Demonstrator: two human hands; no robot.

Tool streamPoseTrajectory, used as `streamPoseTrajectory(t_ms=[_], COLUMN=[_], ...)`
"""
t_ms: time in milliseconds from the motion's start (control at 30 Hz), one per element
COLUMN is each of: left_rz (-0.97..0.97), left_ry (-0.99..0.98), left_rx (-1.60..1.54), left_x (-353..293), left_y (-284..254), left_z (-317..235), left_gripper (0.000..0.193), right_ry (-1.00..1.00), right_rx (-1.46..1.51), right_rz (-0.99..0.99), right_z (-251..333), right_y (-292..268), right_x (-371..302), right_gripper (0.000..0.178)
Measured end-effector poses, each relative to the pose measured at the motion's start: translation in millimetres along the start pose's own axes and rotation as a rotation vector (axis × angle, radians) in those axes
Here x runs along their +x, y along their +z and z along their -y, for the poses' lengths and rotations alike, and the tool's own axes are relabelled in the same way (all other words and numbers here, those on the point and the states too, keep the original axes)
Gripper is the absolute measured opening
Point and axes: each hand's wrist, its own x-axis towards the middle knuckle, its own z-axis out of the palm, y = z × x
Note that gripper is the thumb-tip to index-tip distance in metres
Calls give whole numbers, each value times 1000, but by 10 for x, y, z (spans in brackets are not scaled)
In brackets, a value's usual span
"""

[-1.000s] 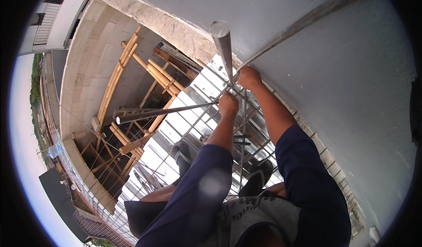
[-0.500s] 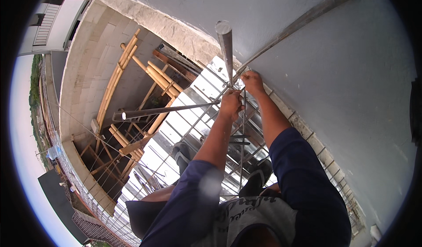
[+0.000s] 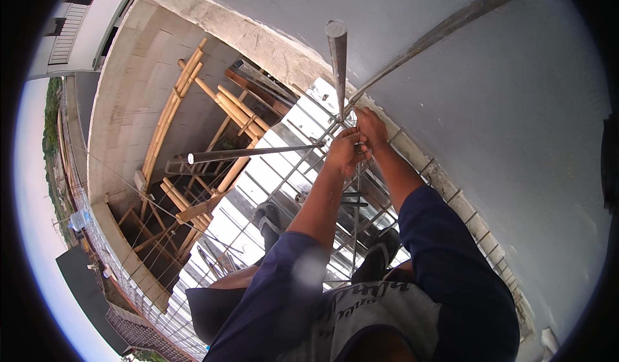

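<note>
My left hand [image 3: 343,150] is closed in a pinch at the foot of several steel bars, close to the wall. Right beside it, my right hand [image 3: 372,128] is closed too, its fingertips nearly meeting those of the left. What the fingers hold is too small to make out. Just beyond the hands rises a thick upright steel bar [image 3: 338,65]. A second bar [image 3: 258,152] juts out to the left, and a third bar [image 3: 445,36] slants up to the right along the wall. Below my hands, a dark tool with two handles [image 3: 351,199] lies over the rebar mesh [image 3: 293,172].
A grey wall [image 3: 509,149] runs along my right side. Shiny metal sheeting [image 3: 238,210] lies under the mesh, with my sandalled feet [image 3: 380,252] on it. To the left are an opening with bamboo poles [image 3: 174,110] and a pale block wall [image 3: 129,85].
My right hand has come down and in toward the left, and the left has turned slightly, so the fingers are now together. The view has shifted a little.
</note>
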Motion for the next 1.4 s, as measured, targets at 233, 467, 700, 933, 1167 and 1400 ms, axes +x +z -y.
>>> streamPoseTrajectory(t_ms=[233,467,700,933,1167,1400], left_rz=[-103,-51,-121,-186,-185,-138], left_ry=[-6,-162,-12,51,169,181], left_rx=[-59,24,573,808,733,720], left_x=[-25,-218,-280,-453,-695,-778], left_y=[-77,-21,-447,-893,-790,-754], left_z=[18,81,78,29,397,215], left_gripper=[30,21,24,29,28,28], right_ry=[413,622,715,150,-418,-406], right_rx=[456,808,1093,-301,-679,-589], right_rz=[258,265,406,202,434,278], right_z=[-70,275,843,231,795,804], right_y=[-466,-296,-559,-506,-115,270], right_x=[-931,-2246,-2382,-2217,-2043,-1982], right_gripper=[62,51,51,42,42,30])
